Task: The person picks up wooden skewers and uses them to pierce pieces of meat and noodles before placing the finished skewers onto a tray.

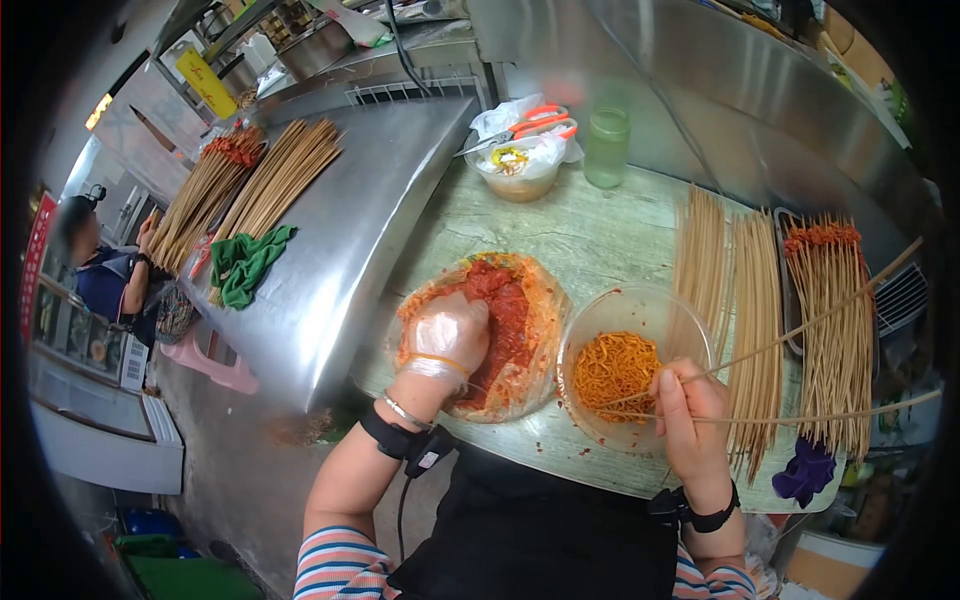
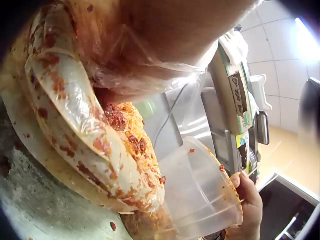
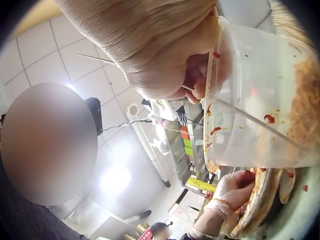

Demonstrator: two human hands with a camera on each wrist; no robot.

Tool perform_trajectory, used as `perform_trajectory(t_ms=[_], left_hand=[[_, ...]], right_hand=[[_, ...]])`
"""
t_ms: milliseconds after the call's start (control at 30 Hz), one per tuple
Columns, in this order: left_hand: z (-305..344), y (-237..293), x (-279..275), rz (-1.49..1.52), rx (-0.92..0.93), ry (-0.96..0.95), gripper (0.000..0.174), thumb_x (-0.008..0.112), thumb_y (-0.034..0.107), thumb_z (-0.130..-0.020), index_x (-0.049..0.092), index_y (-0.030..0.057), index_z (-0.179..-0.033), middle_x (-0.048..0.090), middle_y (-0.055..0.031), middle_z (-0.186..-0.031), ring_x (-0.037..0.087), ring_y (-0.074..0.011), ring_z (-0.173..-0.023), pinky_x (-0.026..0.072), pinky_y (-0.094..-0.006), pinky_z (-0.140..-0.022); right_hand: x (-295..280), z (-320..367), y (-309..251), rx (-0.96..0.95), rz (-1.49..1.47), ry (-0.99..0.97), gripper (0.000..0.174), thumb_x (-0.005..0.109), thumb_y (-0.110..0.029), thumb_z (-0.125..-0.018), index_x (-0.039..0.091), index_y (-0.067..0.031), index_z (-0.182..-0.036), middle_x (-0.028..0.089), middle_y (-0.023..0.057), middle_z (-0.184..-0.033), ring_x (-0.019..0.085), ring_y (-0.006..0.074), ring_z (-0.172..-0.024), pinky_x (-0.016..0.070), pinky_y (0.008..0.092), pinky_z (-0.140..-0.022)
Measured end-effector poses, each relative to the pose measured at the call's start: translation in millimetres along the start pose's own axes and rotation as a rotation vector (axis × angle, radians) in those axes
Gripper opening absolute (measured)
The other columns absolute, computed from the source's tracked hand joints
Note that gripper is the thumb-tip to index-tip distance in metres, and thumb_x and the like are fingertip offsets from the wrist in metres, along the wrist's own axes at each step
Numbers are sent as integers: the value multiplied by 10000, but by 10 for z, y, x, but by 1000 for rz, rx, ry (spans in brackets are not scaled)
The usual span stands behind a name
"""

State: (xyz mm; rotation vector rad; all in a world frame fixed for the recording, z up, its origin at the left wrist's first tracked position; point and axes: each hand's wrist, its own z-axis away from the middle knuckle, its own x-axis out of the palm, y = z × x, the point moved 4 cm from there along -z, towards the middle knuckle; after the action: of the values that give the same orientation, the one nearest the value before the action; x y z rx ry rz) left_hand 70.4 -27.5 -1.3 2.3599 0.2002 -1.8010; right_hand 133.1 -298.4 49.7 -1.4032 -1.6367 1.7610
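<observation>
My left hand [image 1: 447, 332], in a clear plastic glove with a band at the wrist, has its fingers down in red paste [image 1: 503, 315] inside a plastic-lined bowl [image 1: 548, 300]. Its fingertips are hidden. My right hand [image 1: 690, 415] is bare and pinches thin wooden skewers [image 1: 840, 413] between thumb and fingers at the rim of a clear tub [image 1: 703, 322]. The skewer ends reach into orange shreds [image 1: 615, 372] in the tub. In the right wrist view a skewer [image 3: 260, 122] slants through the tub, and the gloved hand [image 3: 235, 189] is at the bowl.
Bare skewers [image 1: 755, 330] lie right of the tub, beside a tray of red-tipped skewers [image 1: 828, 300] and a purple cloth [image 1: 803, 472]. Behind are a bowl with scissors [image 1: 520, 170] and a green glass [image 1: 606, 148]. More skewers [image 1: 280, 180] and a green cloth [image 1: 250, 265] lie on the steel counter; a person [image 1: 105, 265] is beyond.
</observation>
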Motion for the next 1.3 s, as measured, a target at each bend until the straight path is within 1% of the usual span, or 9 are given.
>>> perform_trajectory(t_ms=[67, 167, 267, 767, 833, 967, 1067, 1200, 1300], left_hand=[[13, -102, -35, 33, -54, 6, 157, 647, 195, -727, 588, 50, -735, 568, -168, -698, 573, -361, -675, 461, -443, -595], [56, -227, -103, 227, -54, 34, 122, 620, 173, -739, 593, 56, -719, 566, -176, -664, 576, -355, -637, 469, -425, -579], [178, -357, -79, 234, 21, 25, 107, 647, 132, -714, 591, 48, -749, 558, -188, -683, 566, -370, -642, 465, -416, -574], [247, -572, -259, -171, -282, 116, 94, 596, 146, -759, 637, 85, -818, 625, -100, -878, 610, -297, -744, 501, -393, -633], [177, -313, -383, -15, -5, 179, 125, 635, 147, -738, 635, 99, -853, 632, -114, -858, 612, -303, -739, 499, -395, -633], [138, -310, 5, -98, -28, -87, 243, 694, 182, -703, 630, 87, -918, 600, -184, -738, 580, -356, -638, 480, -414, -575], [178, -420, 32, 64, 26, 106, 190, 633, 113, -786, 628, 64, -969, 617, -142, -685, 580, -285, -553, 468, -368, -506], [241, -424, -224, 1235, -635, -47, 273, 408, -63, -879, 595, -28, -1074, 640, -71, -816, 610, -112, -650, 488, -248, -525], [293, -344, -235, 1729, -625, 88, 266, 544, 45, -873, 549, -52, -1120, 641, -124, -926, 640, -175, -723, 530, -261, -599]], right_hand=[[-10, 5, 34, -18, 4, 5, 149, 498, -104, -904, 549, -9, -802, 547, 112, -670, 540, 238, -599, 415, 321, -565], [13, -2, 30, -134, 7, 70, 265, 444, -176, -950, 525, -25, -747, 437, -12, -515, 427, 63, -431, 328, 213, -429], [-14, -9, -22, -61, 28, -2, 145, 500, -100, -902, 551, -5, -804, 553, 116, -671, 552, 247, -608, 422, 325, -570], [-8, -22, -11, -63, 26, 0, 150, 500, -102, -903, 542, -4, -797, 556, 116, -672, 551, 247, -594, 427, 319, -564], [-3, -25, -10, -65, 26, 5, 145, 500, -97, -900, 543, -4, -798, 557, 116, -673, 551, 249, -597, 427, 322, -565], [-1, -9, 6, -38, 0, 18, 133, 504, -90, -894, 545, -5, -800, 557, 116, -672, 552, 251, -604, 424, 326, -566], [-12, -3, 12, -30, 17, 7, 128, 506, -90, -892, 546, -7, -803, 556, 113, -668, 554, 248, -608, 424, 322, -570], [5, -9, 7, -36, 26, 8, 134, 510, -93, -890, 550, -8, -795, 557, 110, -667, 553, 247, -607, 423, 319, -568], [9, -8, 6, -22, 19, 14, 148, 509, -102, -892, 553, -7, -788, 557, 110, -665, 554, 246, -604, 420, 318, -565]])
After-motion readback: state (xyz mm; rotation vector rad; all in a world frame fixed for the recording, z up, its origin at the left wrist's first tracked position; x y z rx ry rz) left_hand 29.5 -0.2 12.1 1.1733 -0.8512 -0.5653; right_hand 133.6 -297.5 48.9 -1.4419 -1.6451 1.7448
